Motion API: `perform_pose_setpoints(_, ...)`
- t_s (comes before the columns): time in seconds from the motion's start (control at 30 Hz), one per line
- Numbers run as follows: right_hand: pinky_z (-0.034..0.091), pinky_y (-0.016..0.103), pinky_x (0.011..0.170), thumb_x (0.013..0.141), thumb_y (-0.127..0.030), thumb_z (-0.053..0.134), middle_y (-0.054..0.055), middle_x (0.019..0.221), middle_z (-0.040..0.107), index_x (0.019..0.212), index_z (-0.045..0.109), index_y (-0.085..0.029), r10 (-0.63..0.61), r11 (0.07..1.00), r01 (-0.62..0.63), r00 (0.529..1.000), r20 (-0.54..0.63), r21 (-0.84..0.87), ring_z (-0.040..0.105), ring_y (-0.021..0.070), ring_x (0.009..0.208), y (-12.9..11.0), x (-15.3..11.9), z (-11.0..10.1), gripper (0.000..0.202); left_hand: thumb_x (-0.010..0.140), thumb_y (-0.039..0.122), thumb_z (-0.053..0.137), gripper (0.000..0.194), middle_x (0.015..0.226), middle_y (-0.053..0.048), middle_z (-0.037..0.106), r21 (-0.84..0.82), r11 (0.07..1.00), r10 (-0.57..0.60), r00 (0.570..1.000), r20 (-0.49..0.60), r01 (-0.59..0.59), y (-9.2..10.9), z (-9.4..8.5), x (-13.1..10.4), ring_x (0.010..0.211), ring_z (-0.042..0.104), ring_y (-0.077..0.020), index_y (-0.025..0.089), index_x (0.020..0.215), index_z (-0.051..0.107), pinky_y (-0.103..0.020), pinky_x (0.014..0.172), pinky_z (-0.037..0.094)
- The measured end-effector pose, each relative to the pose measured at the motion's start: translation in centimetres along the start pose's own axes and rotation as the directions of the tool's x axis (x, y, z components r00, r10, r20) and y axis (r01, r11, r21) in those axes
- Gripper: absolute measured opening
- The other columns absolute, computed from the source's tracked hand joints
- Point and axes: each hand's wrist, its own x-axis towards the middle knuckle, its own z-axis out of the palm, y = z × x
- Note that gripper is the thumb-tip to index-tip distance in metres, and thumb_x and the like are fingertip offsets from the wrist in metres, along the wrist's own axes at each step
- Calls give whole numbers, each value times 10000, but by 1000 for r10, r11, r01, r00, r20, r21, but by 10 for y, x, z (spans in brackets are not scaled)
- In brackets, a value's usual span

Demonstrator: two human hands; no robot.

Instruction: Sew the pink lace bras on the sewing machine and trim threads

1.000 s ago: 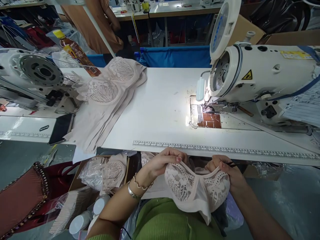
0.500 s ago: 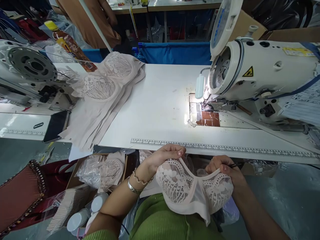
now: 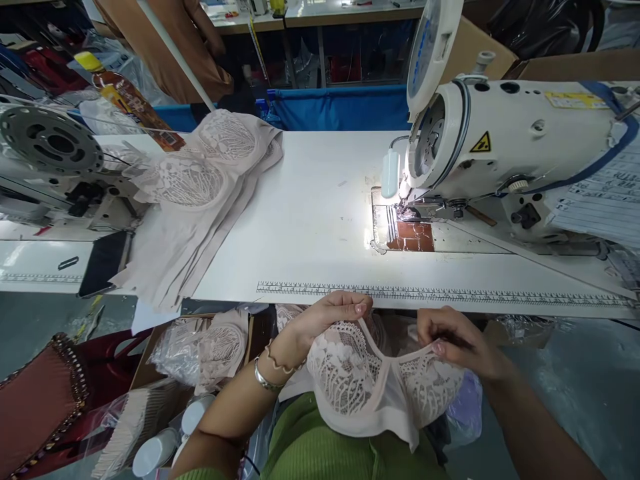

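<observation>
A pale pink lace bra (image 3: 350,373) hangs between my hands, just below the table's front edge, its cups facing up toward me. My left hand (image 3: 340,310) pinches the upper edge of the left cup, near the strap end. At the other cup, my right hand (image 3: 455,340) is closed with thumb and fingers on its top edge. More pale lace lies partly hidden behind the held bra. On the table at left rests a stack of similar bras (image 3: 200,187), cups upward and long bands trailing to the front edge.
A white sewing machine (image 3: 520,133) with a lit needle area stands at right, another machine (image 3: 55,153) at left. A printed ruler (image 3: 430,293) runs along the front edge. There are also a drink bottle (image 3: 130,103), a phone (image 3: 105,263), an open box of lace pieces (image 3: 220,347) and a person (image 3: 165,47).
My right hand has shifted its hold on the cup edge, and a thin dark item by its fingers no longer shows. The view has turned slightly right. My left hand keeps its pinch.
</observation>
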Motion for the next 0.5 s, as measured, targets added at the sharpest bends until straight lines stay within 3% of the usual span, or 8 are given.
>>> perform_pose_setpoints(0.13,370,278,568,950,-564,637,29,791,661,971,681,-225,50,949,2,986,158,-314,527,147,609,-27,9,1,343,753,555,799,528,610,63,329,57,998,-32,999,19,31,7,6,11,557,261,-82,199,647,423,-271,543,224)
perform_pose_setpoints(0.2,370,276,599,984,-490,623,7,742,632,861,657,-227,7,937,73,974,226,-341,526,139,614,-34,9,6,293,775,579,765,527,590,67,334,163,987,-11,1000,26,7,14,8,16,543,272,-83,205,643,418,-270,537,223)
perform_pose_setpoints(0.27,332,277,567,1033,-418,554,-29,628,531,770,601,-232,-52,949,128,965,256,-289,465,122,542,-39,3,8,326,827,507,741,427,607,47,440,374,922,134,989,-59,-102,22,11,15,556,366,-99,200,688,479,-266,555,284)
perform_pose_setpoints(0.3,325,279,550,1045,-413,530,-35,598,496,755,588,-236,-86,962,144,967,241,-233,457,121,520,-42,-2,8,345,853,429,734,328,663,20,533,515,838,280,951,-127,-178,25,13,12,603,448,-118,196,740,533,-273,595,346)
perform_pose_setpoints(0.37,337,285,526,1038,-457,533,-27,573,486,751,601,-242,-139,976,160,980,143,-147,487,136,505,-48,-14,9,365,894,275,704,113,826,-26,673,769,571,610,776,-163,-287,28,22,0,753,581,-166,204,877,619,-314,720,447)
perform_pose_setpoints(0.4,339,290,513,1031,-472,541,-21,564,488,741,604,-242,-143,975,152,988,66,-159,493,143,497,-51,-19,10,376,914,220,685,44,885,-35,706,846,428,716,690,-103,-318,28,29,-7,816,614,-180,214,927,644,-332,774,472)
perform_pose_setpoints(0.43,332,291,493,1028,-463,549,-20,555,488,728,601,-240,-141,968,134,990,-20,-210,484,141,480,-54,-23,12,377,933,190,673,38,916,-39,726,886,311,757,653,-13,-343,25,36,-15,856,633,-187,219,957,662,-342,808,487)
perform_pose_setpoints(0.5,308,283,458,1022,-387,572,-29,542,484,720,588,-235,-140,926,71,977,-162,-371,448,124,446,-57,-25,19,338,950,212,685,86,945,-56,745,904,183,682,712,166,-386,15,49,-27,889,653,-202,208,1036,685,-344,817,513)
